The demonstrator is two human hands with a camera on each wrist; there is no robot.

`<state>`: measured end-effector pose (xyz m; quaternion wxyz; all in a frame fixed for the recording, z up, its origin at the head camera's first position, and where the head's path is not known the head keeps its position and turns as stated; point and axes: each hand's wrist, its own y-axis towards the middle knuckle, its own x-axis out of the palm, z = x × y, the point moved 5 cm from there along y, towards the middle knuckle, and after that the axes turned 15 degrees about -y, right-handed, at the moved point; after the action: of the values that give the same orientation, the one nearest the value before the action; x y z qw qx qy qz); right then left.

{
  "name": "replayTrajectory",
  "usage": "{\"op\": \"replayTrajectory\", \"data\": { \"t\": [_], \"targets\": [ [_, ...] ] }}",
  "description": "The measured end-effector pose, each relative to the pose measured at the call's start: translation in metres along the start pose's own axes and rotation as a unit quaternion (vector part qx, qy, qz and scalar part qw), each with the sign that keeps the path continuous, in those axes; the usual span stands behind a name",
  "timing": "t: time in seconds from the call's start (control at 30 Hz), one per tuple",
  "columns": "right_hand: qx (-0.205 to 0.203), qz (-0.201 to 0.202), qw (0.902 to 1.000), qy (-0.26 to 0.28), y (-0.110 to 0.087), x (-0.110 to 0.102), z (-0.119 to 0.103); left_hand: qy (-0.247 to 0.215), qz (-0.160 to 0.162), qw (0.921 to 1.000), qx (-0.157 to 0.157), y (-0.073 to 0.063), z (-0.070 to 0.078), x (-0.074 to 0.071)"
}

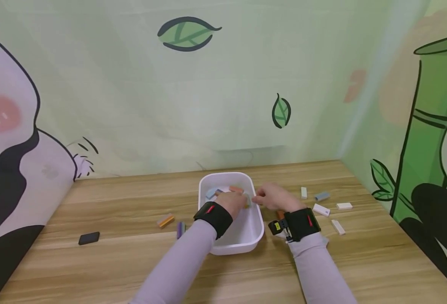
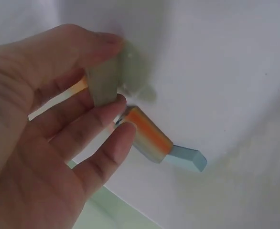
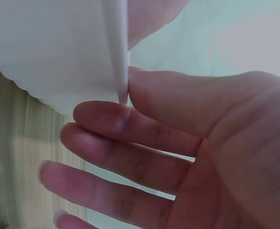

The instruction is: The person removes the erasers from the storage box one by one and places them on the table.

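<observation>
My left hand [image 1: 234, 203] reaches down into a white plastic bin [image 1: 235, 249]. In the left wrist view, its thumb and fingers pinch a greyish-green eraser [image 2: 103, 83] above the bin's floor. An orange-striped eraser [image 2: 149, 136] lies just past the fingertips, against a light blue eraser [image 2: 188, 158]. Part of another orange and white piece shows behind the fingers. At the bin's right side, my right hand [image 1: 278, 196] grips the rim [image 3: 116, 57] between thumb and index finger. Its other fingers extend along the outside of the wall.
White erasers [image 1: 321, 210] and a blue-grey one [image 1: 322, 196] lie scattered right of the bin. Left of it are an orange-striped eraser [image 1: 166, 220], a purple and green pair [image 1: 180, 229] and a black block [image 1: 89, 238]. A printed cloth [image 1: 238, 84] hangs behind the wooden table [image 1: 132, 270].
</observation>
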<state>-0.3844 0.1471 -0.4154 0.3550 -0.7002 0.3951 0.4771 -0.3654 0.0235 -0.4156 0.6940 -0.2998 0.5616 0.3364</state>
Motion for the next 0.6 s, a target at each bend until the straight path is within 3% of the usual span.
{"op": "replayTrajectory", "data": {
  "t": [0.2, 0.37, 0.47, 0.6],
  "targets": [
    [0.007, -0.009, 0.9999, 0.002, 0.000, 0.000, -0.002, -0.021, 0.008, 0.9997, 0.004, 0.006, -0.008, -0.002],
    [0.016, -0.013, 0.9997, 0.012, 0.002, 0.002, 0.001, -0.054, 0.043, 0.9976, 0.008, 0.004, -0.019, -0.029],
    [0.020, -0.017, 0.9995, 0.016, 0.002, 0.003, 0.001, -0.066, 0.084, 0.9943, -0.006, -0.002, -0.034, -0.050],
    [0.015, -0.018, 0.9996, 0.015, 0.003, 0.003, 0.000, -0.081, 0.113, 0.9892, -0.044, -0.015, -0.068, -0.070]
  ]
}}
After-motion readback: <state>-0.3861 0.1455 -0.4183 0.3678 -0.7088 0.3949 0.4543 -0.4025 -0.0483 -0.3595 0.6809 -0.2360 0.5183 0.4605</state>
